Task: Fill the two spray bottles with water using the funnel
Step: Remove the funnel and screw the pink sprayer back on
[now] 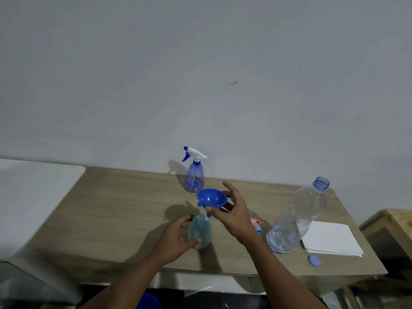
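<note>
A light-blue spray bottle (200,230) stands open-topped near the table's front, and my left hand (176,238) wraps around its lower body. My right hand (234,210) pinches the blue funnel (211,198) by its rim, with the spout just above that bottle's mouth. A second, darker blue spray bottle (194,177) with a white and blue trigger head stands behind by the wall. The removed pink and blue spray head (256,225) lies to the right, partly hidden by my right wrist. A large clear water bottle (296,217), uncapped, stands at the right, partly filled.
The wooden table (116,208) meets a grey wall. A stack of white paper (330,239) lies at the right, with a blue cap (313,261) near the front edge. A white surface (33,186) adjoins at the left, a wooden crate (390,228) at the far right.
</note>
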